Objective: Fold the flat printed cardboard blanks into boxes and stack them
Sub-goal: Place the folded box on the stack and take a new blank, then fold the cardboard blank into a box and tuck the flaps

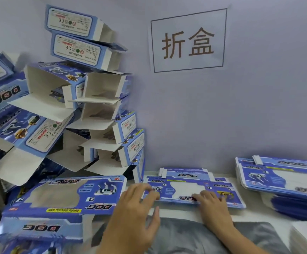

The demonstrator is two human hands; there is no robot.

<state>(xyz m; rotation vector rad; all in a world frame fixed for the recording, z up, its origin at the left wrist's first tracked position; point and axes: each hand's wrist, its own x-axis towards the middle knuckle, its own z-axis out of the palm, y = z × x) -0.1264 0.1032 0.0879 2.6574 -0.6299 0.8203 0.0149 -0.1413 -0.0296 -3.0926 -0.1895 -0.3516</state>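
White tabletop (pixel 182 213): left hand (pixel 136 204) and right hand (pixel 213 204), fingers extended, pressing flat blank (pixel 189 189); leaning folded-box stack (pixel 97 99) liable to topple if bumped.

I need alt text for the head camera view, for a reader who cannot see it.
Two hands, left hand and right hand, press on a flat blue printed box blank lying on a white table. A leaning pile of folded boxes rises at left, a stack of flat blanks lies at right, and a paper sign hangs on the wall.
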